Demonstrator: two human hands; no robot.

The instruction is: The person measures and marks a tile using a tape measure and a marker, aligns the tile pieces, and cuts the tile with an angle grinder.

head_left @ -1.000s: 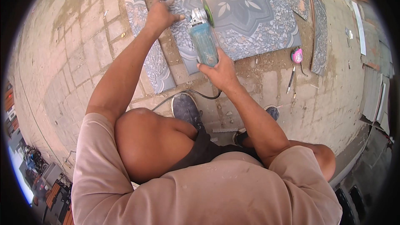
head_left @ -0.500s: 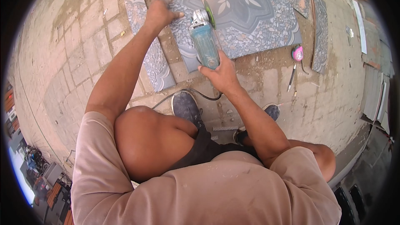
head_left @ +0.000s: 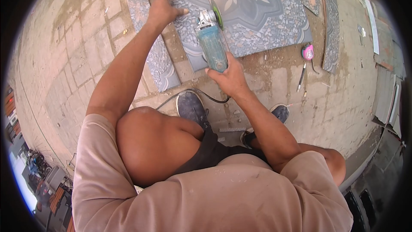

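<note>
My right hand (head_left: 231,77) is wrapped round the rear of a teal angle grinder (head_left: 212,45), whose green-faced disc (head_left: 217,15) stands on edge at a straight line across a patterned tile (head_left: 266,30). Left of that line lies a narrower tile strip (head_left: 189,30) with the same pebble print. My left hand (head_left: 165,9), fingers spread, rests on the strip's left edge, apart from the grinder. Pale dust blurs the tile's surface beyond the disc. The grinder's switch is hidden from view.
A separate tile strip (head_left: 156,58) lies to the left. On the right are a pink tape measure (head_left: 307,52), a black pen-like marker (head_left: 301,77) and a tile offcut (head_left: 330,34). A black cord (head_left: 206,94) curves past my shoe (head_left: 192,107) on the paved ground.
The grinder has shifted very slightly, and the tiles sit a little higher in view. Both hands keep the same hold and position otherwise.
</note>
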